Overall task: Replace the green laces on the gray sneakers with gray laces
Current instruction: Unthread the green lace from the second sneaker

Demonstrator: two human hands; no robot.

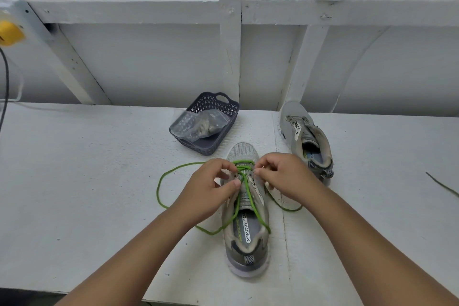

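Observation:
A gray sneaker (246, 236) stands on the white table with its toe pointing away from me. A green lace (159, 189) still crosses its lowest eyelets near the toe; its loose ends loop out over the table on both sides. My left hand (211, 186) grips the shoe's left eyelet edge, fingers curled at the lace crossing. My right hand (283, 174) pinches the green lace at the right eyelets. A second gray sneaker (305, 139), with no lace in it, stands at the back right. A clear bag of gray laces (201, 124) lies in a basket.
The dark plastic basket (223, 136) sits behind the near shoe. A dark cord (444, 185) lies at the table's right edge. A yellow object (10, 32) and a black cable (6, 77) hang at the far left. A white wall rises behind the table.

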